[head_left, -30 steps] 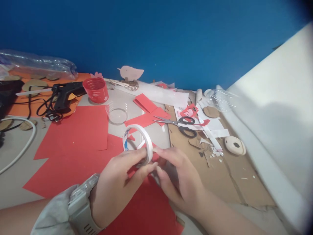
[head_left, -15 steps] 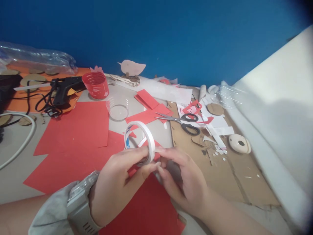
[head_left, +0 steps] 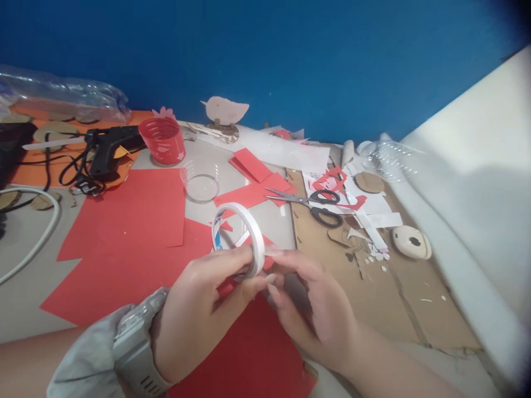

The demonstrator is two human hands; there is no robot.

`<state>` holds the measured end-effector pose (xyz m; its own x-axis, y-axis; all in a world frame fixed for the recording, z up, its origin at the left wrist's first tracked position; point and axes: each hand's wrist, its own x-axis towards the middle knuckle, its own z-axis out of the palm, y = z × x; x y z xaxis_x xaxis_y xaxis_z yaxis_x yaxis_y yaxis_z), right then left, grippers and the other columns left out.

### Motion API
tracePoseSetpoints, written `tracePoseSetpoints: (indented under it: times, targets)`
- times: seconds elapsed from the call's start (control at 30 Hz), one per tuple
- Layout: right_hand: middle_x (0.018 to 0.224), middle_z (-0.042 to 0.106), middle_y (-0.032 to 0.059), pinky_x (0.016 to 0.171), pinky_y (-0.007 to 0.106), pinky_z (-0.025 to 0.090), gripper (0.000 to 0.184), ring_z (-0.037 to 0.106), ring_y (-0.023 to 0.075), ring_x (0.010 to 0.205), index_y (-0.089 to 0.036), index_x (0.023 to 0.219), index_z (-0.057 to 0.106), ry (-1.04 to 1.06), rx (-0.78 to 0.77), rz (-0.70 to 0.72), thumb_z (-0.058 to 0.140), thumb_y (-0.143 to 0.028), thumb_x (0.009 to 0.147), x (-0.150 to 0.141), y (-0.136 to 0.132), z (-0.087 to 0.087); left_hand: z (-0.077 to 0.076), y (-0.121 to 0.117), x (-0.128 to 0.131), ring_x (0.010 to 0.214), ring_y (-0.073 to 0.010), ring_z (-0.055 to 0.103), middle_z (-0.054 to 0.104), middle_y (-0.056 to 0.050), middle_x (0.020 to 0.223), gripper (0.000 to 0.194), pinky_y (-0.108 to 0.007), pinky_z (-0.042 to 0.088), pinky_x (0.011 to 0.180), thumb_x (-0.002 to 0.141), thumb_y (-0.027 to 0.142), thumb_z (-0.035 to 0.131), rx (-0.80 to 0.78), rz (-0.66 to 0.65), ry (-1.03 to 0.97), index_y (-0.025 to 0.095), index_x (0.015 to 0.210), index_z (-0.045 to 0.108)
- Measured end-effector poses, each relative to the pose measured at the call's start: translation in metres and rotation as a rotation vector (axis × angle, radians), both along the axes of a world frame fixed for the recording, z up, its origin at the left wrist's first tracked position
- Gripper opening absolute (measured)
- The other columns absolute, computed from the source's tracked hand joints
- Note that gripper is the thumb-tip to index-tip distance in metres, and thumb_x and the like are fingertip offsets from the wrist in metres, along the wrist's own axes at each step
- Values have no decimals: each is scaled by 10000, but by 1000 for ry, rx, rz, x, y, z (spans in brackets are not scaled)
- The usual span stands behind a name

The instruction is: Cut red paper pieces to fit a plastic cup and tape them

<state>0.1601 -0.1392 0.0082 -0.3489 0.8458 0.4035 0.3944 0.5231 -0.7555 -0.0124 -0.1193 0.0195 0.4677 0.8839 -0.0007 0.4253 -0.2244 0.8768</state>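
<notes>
A roll of white double-sided tape [head_left: 258, 243] stands on edge in my left hand [head_left: 207, 304], its fingers through the ring and the thumb below. My right hand [head_left: 315, 304] meets it at the roll's right side, with thumb and forefinger close together at the tape's surface. Whether a loose end of tape lies between those fingertips is too small to make out. Under both hands lies red paper [head_left: 244, 354]. Beyond the roll are folded red paper pieces [head_left: 253, 166] and scissors with black handles [head_left: 307, 202], lying with their blades slightly apart.
At left, a black glue gun [head_left: 112, 149] with its cord lies on orange paper. A red decorated cup [head_left: 161, 141] and a clear plastic cup piece [head_left: 201, 185] stand behind the red sheets. Cardboard [head_left: 398, 293] with paper scraps and a white oval device [head_left: 411, 242] is at right.
Both hands and the roll stay nearly in place. My right fingertips have shifted very slightly at the tape, and the view has tilted a little.
</notes>
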Motion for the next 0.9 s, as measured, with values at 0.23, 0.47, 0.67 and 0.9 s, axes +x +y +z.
tracePoseSetpoints:
  times: [0.23,0.47,0.67,0.9]
  targets:
    - [942,591,32,675,224,506,528,568,100,694,-202,1213,391,48,-20,19,526,-8,741,0,0,-2,-1,2,0,604,-111,488,536,45,670,124,-193,424,602,883,325,470,17,-10,4,236,830,538]
    - [970,587,34,662,229,526,562,591,107,709,-234,1198,390,154,-7,36,533,24,720,-1,-2,-4,0,1,1,608,-117,502,527,36,638,224,-197,440,624,871,356,487,40,-6,13,207,704,482]
    - [935,637,20,659,259,535,488,628,132,755,-259,1183,426,107,-8,-1,519,-17,769,-1,0,-1,1,0,1,671,-125,543,593,35,727,109,-199,451,656,879,290,472,27,-34,3,232,854,560]
    - [824,632,2,632,243,519,305,609,116,713,-236,960,494,97,48,-44,536,-4,767,3,2,1,3,1,6,682,-126,558,587,37,693,161,-218,455,704,872,323,480,28,-63,55,208,780,544]
